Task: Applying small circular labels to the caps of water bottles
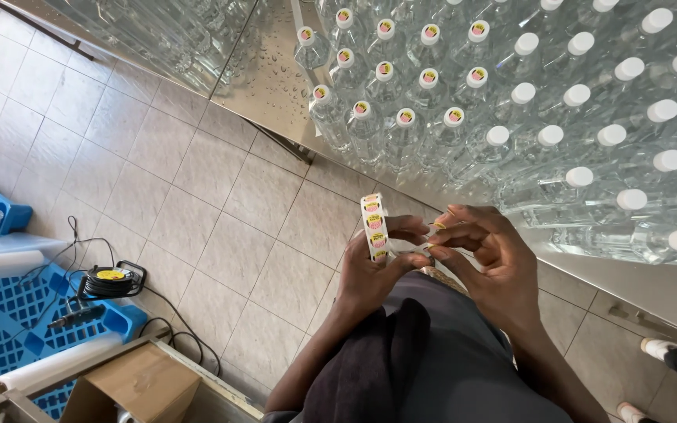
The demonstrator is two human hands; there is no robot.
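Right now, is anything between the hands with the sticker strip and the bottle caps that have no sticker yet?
Nothing visible is. The left hand holds the sticker strip and the right hand picks at it with its fingers. Only open air lies between them and the plain white caps on the steel table.

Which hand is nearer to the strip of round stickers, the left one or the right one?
Left. The left hand holds the strip of stickers upright in its fingers. The right hand is just beside it, fingertips at the strip's lower end.
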